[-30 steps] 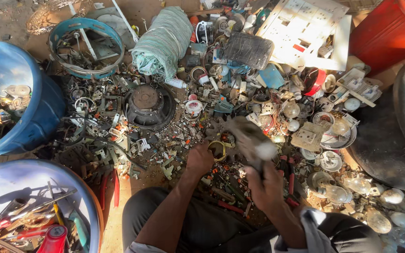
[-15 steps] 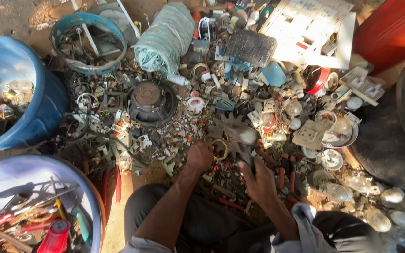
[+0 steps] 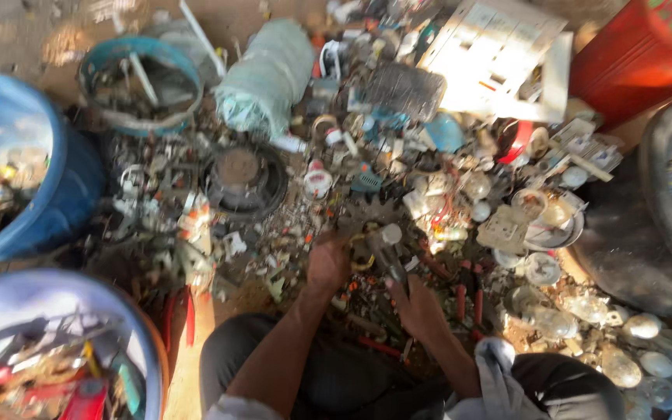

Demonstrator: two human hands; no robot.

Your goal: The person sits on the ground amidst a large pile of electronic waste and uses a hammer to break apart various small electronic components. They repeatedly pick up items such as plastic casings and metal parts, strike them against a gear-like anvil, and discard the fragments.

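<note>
I sit on the ground over a wide heap of scrap. My left hand [image 3: 328, 260] rests low in the heap, its fingers curled around a small brass-coloured ring part [image 3: 362, 263]. My right hand [image 3: 416, 305] is closed on the lower end of a grey metal piece [image 3: 388, 250] that sticks up towards the heap. The picture is blurred, so the finer shape of both pieces cannot be told. My knees and dark trousers fill the bottom edge.
A blue bucket [image 3: 48, 194] stands at left, a pale basin of tools [image 3: 138, 334] at bottom left, a teal bowl [image 3: 95, 66] at the back. A round speaker [image 3: 243, 179], a rolled green sack [image 3: 270, 78], a white panel [image 3: 499, 54], a red tub [image 3: 631, 54] and a dark basin [image 3: 647, 257] ring the heap.
Both hands have drawn back towards my body. The grey piece in my right hand has come down from over the heap. The camera has shifted a little.
</note>
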